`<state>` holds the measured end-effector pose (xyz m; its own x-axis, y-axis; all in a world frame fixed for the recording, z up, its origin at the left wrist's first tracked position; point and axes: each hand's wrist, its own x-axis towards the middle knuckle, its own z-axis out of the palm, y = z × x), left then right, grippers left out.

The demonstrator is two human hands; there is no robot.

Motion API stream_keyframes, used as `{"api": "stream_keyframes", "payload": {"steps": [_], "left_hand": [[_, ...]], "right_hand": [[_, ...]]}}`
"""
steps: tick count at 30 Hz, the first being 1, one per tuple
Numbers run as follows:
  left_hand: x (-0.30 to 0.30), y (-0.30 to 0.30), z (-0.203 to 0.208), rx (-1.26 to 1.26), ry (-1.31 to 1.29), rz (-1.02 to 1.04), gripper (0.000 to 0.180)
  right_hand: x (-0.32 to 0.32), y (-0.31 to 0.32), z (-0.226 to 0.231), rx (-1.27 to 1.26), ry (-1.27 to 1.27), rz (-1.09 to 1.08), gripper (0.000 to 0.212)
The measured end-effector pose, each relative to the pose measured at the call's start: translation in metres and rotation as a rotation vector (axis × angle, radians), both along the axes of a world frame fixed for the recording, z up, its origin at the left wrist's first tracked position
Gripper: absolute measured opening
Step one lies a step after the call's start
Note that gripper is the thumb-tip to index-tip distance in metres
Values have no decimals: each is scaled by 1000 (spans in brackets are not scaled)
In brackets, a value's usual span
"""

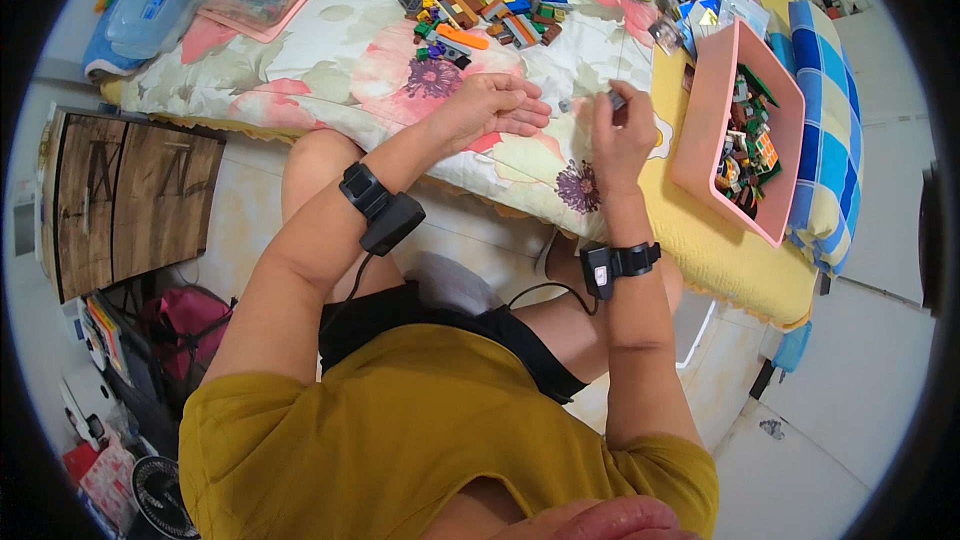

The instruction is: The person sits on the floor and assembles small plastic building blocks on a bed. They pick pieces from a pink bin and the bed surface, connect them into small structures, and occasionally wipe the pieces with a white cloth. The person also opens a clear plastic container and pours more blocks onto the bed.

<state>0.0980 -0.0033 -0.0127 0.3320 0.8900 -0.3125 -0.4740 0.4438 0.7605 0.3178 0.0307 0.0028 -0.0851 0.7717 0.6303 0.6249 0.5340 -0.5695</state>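
My left hand [495, 108] is over the near edge of the flowered bedspread [350, 90], its fingers stretched out toward the right and no piece visible in it. Across a small gap, my right hand [620, 135] pinches a small grey toy brick piece [614, 99] between thumb and curled fingers. Its exact shape is blurred and partly covered by the fingers. Beyond both hands lies a loose pile of building bricks [480, 0] in brown, orange, yellow, green, blue and grey.
To the right, a tilted pink bin [690, 155] holds mixed bricks, with a checked pillow [825, 120] beside it. Small plastic packets [700, 5] lie behind the bin. Clear containers [150, 5] with bricks stand at the far left. A wooden cabinet [165, 190] is at the left.
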Motion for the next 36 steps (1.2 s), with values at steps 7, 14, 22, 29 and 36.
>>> {"api": "stream_keyframes", "payload": {"steps": [7, 14, 22, 29, 36], "left_hand": [[2, 2, -6, 20, -7, -22, 34], [-1, 2, -1, 32, 36, -54, 30], [1, 1, 1, 87, 179, -66, 33], [-17, 2, 16, 203, 311, -24, 22], [-62, 16, 25, 629, 1197, 573, 11]], "right_hand": [[8, -9, -2, -248, 20, 137, 18], [-25, -13, -11, -98, -114, 309, 16], [7, -5, 13, 5, 6, 125, 20], [92, 16, 63, 96, 239, -393, 14], [143, 8, 75, 142, 166, -463, 18]]}}
